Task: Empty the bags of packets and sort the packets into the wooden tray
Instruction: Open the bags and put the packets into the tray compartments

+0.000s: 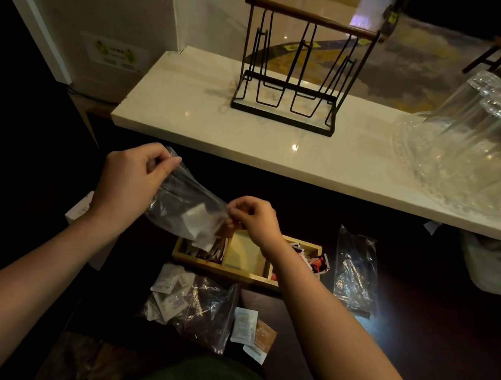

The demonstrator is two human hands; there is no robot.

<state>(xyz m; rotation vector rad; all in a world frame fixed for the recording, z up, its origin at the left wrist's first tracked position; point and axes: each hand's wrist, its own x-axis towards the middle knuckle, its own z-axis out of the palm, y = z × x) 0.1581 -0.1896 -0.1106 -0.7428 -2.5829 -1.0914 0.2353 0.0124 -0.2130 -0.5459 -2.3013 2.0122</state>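
The left hand (132, 180) pinches the upper end of a clear plastic bag (187, 205) between thumb and curled fingers, holding it up at a slant, while the right hand (253, 218) pinches the bag's lower end just above the wooden tray (227, 269). White packets (202, 226) sit inside the lower part of the bag, and its mouth hangs over the tray's left compartment, where brown and white packets already lie. The tray rests on a dark surface and has three compartments: the middle one shows bare pale wood, and the right one holds red packets (316, 262) that spill over its far edge. Just in front of the tray lies a second bag (196, 309) with white packets at its left end, and beside it a few loose packets (252, 332), white and tan. To the right of the tray lies an empty bag (354, 270), crumpled flat. Beyond, a white counter (189, 109) carries a black wire rack (295, 69) and upturned glasses (477, 132) on a glass plate.
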